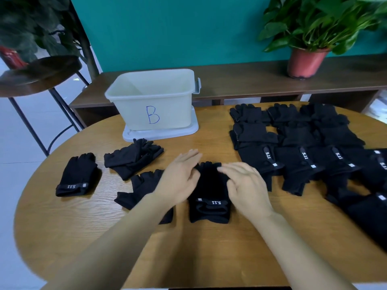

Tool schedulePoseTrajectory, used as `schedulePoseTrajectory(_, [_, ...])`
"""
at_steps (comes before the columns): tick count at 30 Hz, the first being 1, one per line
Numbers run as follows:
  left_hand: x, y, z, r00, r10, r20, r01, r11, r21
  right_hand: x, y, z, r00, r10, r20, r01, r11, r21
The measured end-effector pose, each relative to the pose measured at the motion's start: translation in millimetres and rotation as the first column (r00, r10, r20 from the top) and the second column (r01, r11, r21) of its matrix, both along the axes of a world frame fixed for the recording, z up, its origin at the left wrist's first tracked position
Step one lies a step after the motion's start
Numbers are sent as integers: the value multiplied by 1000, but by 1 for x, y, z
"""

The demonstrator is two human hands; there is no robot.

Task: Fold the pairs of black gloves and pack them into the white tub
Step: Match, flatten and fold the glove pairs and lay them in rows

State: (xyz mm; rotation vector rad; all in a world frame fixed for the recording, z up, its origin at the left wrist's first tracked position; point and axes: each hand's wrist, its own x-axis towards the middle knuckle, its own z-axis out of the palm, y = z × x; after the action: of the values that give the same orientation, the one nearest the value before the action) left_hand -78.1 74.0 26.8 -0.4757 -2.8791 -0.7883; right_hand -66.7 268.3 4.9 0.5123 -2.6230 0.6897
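Black glove pair (209, 195) is lying stacked in the middle of the bench (205, 252), its strapped cuff toward the person and its tips pointing at the far edge. The left hand (180, 181) is resting over the pair's upper left edge with straight fingers (191, 154), gripping nothing. The right hand (247, 185) is touching the upper right corner with loosely bent fingers (228, 169); blur is hiding whether they are pinching the cloth. The white tub (152, 105), marked B, is standing on its lid (159, 136) at the far side, well apart from the pair. Loose gloves (132, 160) are lying to the left, and rows of gloves (297, 155) are covering the right side.
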Motion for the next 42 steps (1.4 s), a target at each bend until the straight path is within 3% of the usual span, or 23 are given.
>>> schedulePoseTrajectory(4, [-3,31,-27,982,97,163,-81,991,-104,-11,-27,-5,936,-9,352,-94,957,274])
schedulePoseTrajectory(6, [1,30,-41,976,113,187,-81,982,-171,-8,-28,-13,899,-57,435,-119,923,366])
schedulePoseTrajectory(12, [8,20,-57,981,130,143,-67,922,-382,-11,-23,-27,884,-111,454,-121,884,452])
schedulePoseTrajectory(22, [9,25,-47,935,317,159,-190,827,-528,-7,-27,-23,815,-305,493,20,864,502])
schedulePoseTrajectory(27, [24,10,-44,916,401,-9,-342,770,-539,-4,-26,-13,833,-308,460,24,850,527])
schedulePoseTrajectory(30, [40,-3,-38,924,298,-240,-367,870,-329,5,-18,-5,890,-242,387,73,912,404])
schedulePoseTrajectory(33, [55,-9,-33,963,5,-270,-61,978,-199,19,-8,-3,964,-162,210,115,969,217])
schedulePoseTrajectory(35, [64,-10,-29,966,-138,-217,77,960,-267,26,-2,-4,987,-78,144,59,990,128])
schedulePoseTrajectory(38, [63,-12,-31,983,-171,-72,136,928,-346,40,4,-4,973,89,215,-124,980,156])
schedulePoseTrajectory(42, [53,-8,-29,976,-195,-93,141,901,-409,54,11,-6,943,138,303,-213,950,230])
